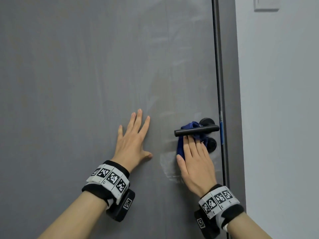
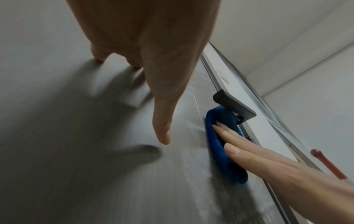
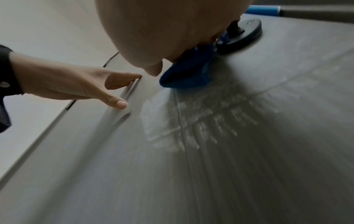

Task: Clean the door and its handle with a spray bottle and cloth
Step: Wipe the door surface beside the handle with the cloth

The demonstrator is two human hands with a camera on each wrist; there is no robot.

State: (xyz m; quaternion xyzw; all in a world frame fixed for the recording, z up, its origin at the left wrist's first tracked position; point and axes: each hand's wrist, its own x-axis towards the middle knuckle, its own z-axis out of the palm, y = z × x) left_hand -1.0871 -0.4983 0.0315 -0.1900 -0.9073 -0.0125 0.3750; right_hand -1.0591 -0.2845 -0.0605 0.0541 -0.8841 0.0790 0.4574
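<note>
A grey door point(image 1: 86, 83) fills the head view, with a black lever handle point(image 1: 196, 131) near its right edge. My right hand point(image 1: 195, 157) lies flat with straight fingers, pressing a blue cloth point(image 1: 181, 145) against the door just under the handle, beside the round black lock plate point(image 1: 211, 144). The cloth point(image 2: 220, 136) bunches up under the lever point(image 2: 233, 104) in the left wrist view. My left hand point(image 1: 134, 137) rests flat on the door with fingers spread, left of the handle. Wet streaks point(image 3: 201, 121) mark the door below the cloth point(image 3: 187, 75). No spray bottle is in view.
The dark door frame point(image 1: 219, 83) runs down the right, with a strip of blue tape point(image 1: 221, 130) by the latch. Beyond it is a pale wall point(image 1: 279, 100) with a light switch point(image 1: 266, 4) at the top.
</note>
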